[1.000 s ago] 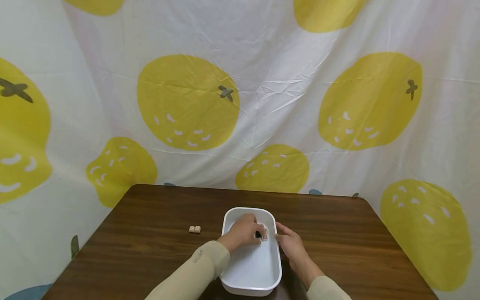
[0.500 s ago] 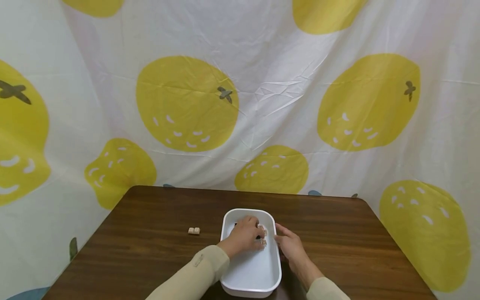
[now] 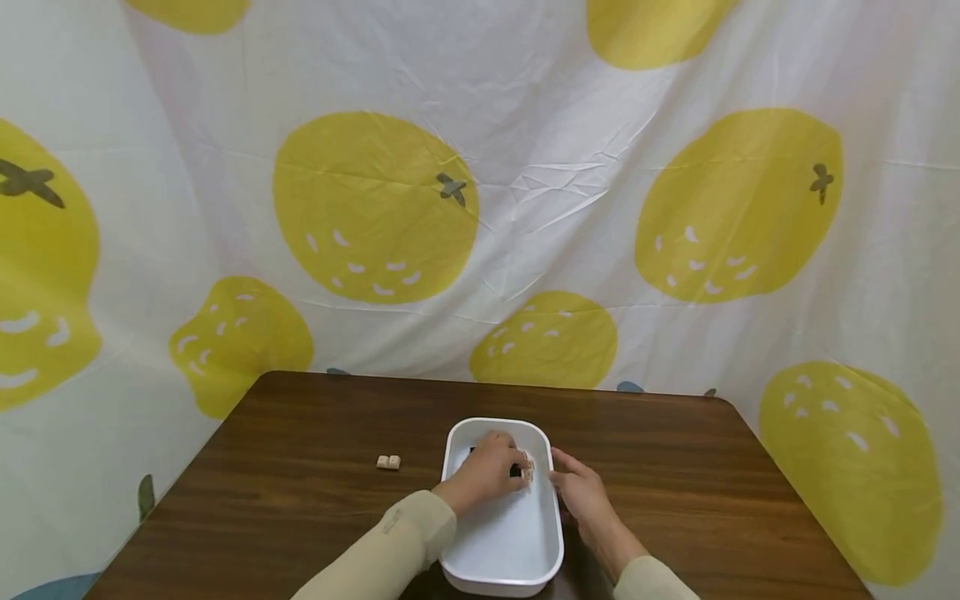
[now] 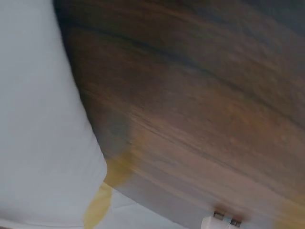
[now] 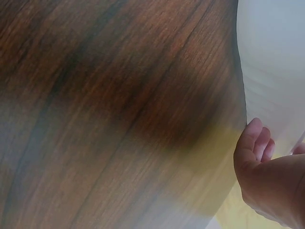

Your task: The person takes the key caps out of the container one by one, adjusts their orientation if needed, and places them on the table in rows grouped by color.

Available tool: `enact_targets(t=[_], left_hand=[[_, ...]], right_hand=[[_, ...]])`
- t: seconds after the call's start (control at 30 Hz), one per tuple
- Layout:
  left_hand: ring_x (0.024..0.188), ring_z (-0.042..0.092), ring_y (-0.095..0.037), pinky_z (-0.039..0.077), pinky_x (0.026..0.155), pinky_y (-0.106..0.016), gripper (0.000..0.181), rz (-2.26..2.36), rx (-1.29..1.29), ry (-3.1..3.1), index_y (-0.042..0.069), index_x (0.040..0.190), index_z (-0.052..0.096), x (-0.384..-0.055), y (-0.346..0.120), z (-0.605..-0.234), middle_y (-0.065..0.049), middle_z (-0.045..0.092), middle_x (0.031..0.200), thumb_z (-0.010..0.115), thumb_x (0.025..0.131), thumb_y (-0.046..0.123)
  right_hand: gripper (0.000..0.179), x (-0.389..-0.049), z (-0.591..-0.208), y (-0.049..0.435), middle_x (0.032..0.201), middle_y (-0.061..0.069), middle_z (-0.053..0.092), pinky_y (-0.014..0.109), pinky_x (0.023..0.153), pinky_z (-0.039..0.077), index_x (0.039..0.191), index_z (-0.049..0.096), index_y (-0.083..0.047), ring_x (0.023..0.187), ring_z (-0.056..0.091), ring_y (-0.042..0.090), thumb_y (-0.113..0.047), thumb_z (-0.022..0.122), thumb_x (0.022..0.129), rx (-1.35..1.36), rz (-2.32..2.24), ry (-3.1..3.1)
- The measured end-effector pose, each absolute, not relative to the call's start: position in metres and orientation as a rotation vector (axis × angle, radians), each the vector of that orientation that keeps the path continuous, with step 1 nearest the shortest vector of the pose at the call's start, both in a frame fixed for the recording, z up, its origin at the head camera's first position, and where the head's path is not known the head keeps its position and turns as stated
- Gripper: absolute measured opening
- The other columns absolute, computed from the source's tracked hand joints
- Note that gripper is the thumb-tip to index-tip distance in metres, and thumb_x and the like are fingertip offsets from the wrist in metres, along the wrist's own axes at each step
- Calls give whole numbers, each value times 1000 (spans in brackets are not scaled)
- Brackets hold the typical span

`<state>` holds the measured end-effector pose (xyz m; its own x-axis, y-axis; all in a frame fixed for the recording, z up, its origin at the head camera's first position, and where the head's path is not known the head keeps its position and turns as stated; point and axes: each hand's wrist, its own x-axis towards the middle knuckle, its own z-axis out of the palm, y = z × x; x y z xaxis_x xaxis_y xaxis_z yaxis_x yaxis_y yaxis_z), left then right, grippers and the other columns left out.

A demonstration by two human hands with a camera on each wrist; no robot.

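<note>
My left hand (image 3: 487,471) reaches into a white rectangular tray (image 3: 504,577), fingers curled down over small beige keycaps (image 3: 528,468). Thumb and forefinger close around the keycaps; the palm hides the others. Something black (image 3: 472,450) shows on the tray floor just left of the hand. Along the tray's right side my right hand (image 3: 588,500) rests with fairly straight fingers on the outer wall. The right wrist view has those fingers (image 5: 252,136) touching the white wall (image 5: 271,71). The left wrist view shows neither hand.
Two small beige keycaps (image 3: 388,462) sit side by side on the dark wooden table (image 3: 337,417), left of the tray; the left wrist view catches a pair of small pieces (image 4: 226,220) at its bottom edge. Behind the table hangs a white cloth (image 3: 540,225) printed with yellow lemons.
My left fingers have shifted slightly within the tray, and the keycaps by the fingertips have changed position. The right hand, the tray and the two keycaps on the table stay put.
</note>
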<state>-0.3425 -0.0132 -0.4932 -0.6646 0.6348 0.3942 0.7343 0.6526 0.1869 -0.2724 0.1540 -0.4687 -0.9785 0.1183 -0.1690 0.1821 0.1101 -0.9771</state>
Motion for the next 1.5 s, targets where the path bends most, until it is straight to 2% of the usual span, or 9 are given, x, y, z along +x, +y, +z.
enact_targets(t=[0.17, 0.3, 0.4, 0.73, 0.97, 1.07, 1.17, 1.3, 1.5], left_hand=[[55, 50, -1, 42, 54, -16, 13, -1071, -1032, -2697, 3, 86, 73, -341, -13, -486, 0, 65, 66, 76, 75, -2], [47, 54, -5, 45, 44, -19, 14, -1459, -835, -2743, 0, 87, 70, -337, -13, -480, 0, 63, 63, 72, 77, -10], [46, 55, -9, 44, 43, -20, 15, -1565, -760, -2733, 0, 86, 68, -336, -13, -479, 2, 60, 61, 71, 77, -11], [50, 53, -5, 44, 48, -19, 18, -1574, -778, -2678, -2, 87, 69, -339, -18, -480, 0, 62, 64, 71, 73, -13], [55, 58, -11, 43, 50, -21, 9, -1595, -760, -2691, 3, 88, 71, -339, -22, -477, -4, 66, 69, 76, 86, 10], [58, 58, -10, 44, 53, -21, 9, -1594, -784, -2675, -2, 92, 70, -340, -25, -476, -6, 68, 74, 74, 85, 3], [64, 56, -7, 46, 58, -20, 18, -1563, -810, -2668, -7, 99, 70, -341, -28, -474, -7, 68, 78, 74, 82, -4], [70, 54, -4, 46, 64, -20, 18, -1507, -823, -2686, -6, 99, 73, -341, -30, -471, -5, 69, 80, 75, 81, -2], [70, 53, -5, 45, 62, -21, 14, -1487, -840, -2660, -1, 96, 75, -342, -36, -469, 0, 65, 78, 76, 82, 0]], right_hand=[[48, -272, -469, 154, 111, 23, 68, 38, 66, 52, 143, 49, 0, 94, 67, 29, -9, 51, 96, 320, -2036, 2311], [48, -272, -469, 154, 111, 23, 67, 38, 66, 52, 142, 50, 0, 94, 67, 29, -9, 52, 96, 329, -2026, 2323], [48, -272, -469, 154, 109, 23, 68, 38, 66, 53, 142, 50, 1, 92, 67, 29, -8, 52, 96, 322, -2032, 2320], [48, -274, -469, 153, 110, 24, 68, 36, 65, 52, 143, 49, 0, 93, 67, 30, -9, 52, 96, 327, -2032, 2321], [47, -275, -468, 153, 113, 23, 67, 36, 66, 51, 143, 49, -1, 96, 67, 30, -10, 51, 97, 339, -2009, 2322], [47, -275, -468, 153, 114, 23, 67, 36, 67, 51, 143, 49, -1, 96, 66, 30, -10, 51, 97, 342, -2005, 2324], [47, -274, -468, 153, 114, 24, 66, 36, 67, 52, 143, 49, -1, 97, 66, 30, -9, 51, 97, 344, -2009, 2324], [48, -274, -468, 153, 116, 25, 65, 36, 67, 52, 144, 49, -2, 97, 66, 31, -9, 51, 97, 342, -2008, 2324], [48, -274, -468, 154, 123, 27, 62, 39, 70, 52, 145, 48, -2, 103, 64, 35, -11, 51, 98, 335, -1980, 2331]])
